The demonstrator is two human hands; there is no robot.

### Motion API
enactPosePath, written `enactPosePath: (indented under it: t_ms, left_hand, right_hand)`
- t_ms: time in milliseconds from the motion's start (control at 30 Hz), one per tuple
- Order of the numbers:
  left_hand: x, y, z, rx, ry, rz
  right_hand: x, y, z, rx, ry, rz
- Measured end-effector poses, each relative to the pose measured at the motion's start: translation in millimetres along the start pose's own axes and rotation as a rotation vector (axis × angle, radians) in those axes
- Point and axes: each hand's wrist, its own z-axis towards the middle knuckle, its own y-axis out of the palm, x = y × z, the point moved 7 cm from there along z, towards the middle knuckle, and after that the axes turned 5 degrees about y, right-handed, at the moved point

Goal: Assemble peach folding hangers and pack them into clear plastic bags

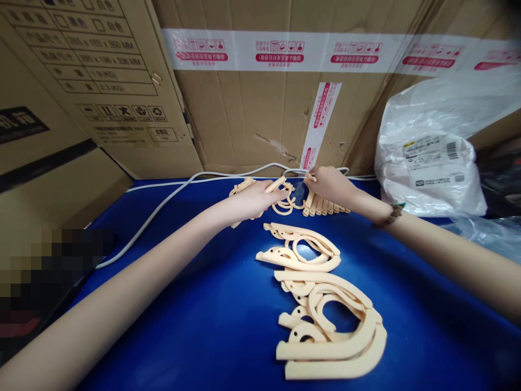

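Observation:
Out at the far side of the blue table, my left hand [253,199] is closed around a cream plastic hanger arm [277,184], whose end sticks out past the fingers. Beneath and left of this hand lies a pile of similar cream pieces [243,185], partly covered by it. Between my hands rest several curved hanger hooks [284,207]. My right hand [329,183] pinches a cream hanger piece [310,178], mostly hidden by the fingers, above a row of hanger arms [325,206]. Nearer to me, folded hangers [334,361] lie overlapping in two groups.
A cardboard wall with printed tape [280,51] stands behind the blue table [195,326]. Another carton [122,108] rises at left. A white cable [163,205] runs along the back and left. At right sits a plastic-wrapped package [431,168] with a label.

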Motion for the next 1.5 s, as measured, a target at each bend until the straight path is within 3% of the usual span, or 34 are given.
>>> enactPosePath:
  t_ms: [400,567,700,767,900,1000,1167,1267,1333,1433,1500]
  left_hand:
    - [-1.3,0.1,-0.1,0.034,0.010,0.007]
    - [-3.4,-0.6,6.1,0.104,-0.005,-0.117]
    - [-0.7,-6.3,6.0,0.175,-0.007,-0.266]
    - [6.3,-7.8,5.0,0.178,0.044,-0.312]
    - [20.7,-11.1,4.6,0.227,0.131,-0.366]
    - [26.3,-14.3,2.6,0.254,0.110,-0.387]
    - [42.8,-30.8,-8.9,0.290,0.238,-0.178]
    - [52.1,-31.2,-12.6,0.276,0.373,-0.023]
    - [59.5,-28.5,-15.7,0.329,0.505,0.170]
    - [61.6,-20.0,-18.1,0.450,0.601,0.536]
    - [56.3,-11.9,-14.6,0.479,0.588,0.761]
  right_hand:
    - [2.4,-2.7,-6.4,-0.027,0.046,-0.088]
    - [3.7,-3.3,-5.4,-0.015,0.061,-0.069]
    - [-0.5,-18.6,-11.4,0.047,0.080,-0.020]
    - [-12.1,-27.9,-22.2,0.019,0.034,0.165]
    - [-49.9,-38.6,-54.3,-0.279,-0.167,0.867]
    - [-52.2,-51.7,-65.3,-0.255,-0.216,0.952]
    - [-22.4,-78.2,-62.3,0.039,-0.242,0.743]
    - [-15.2,-95.8,-66.7,0.326,-0.277,0.345]
    - [-20.3,-97.7,-71.1,0.432,-0.323,0.039]
    - [-23.8,-86.9,-70.5,0.379,-0.386,-0.158]
    - [-17.9,-79.4,-66.2,0.273,-0.411,-0.047]
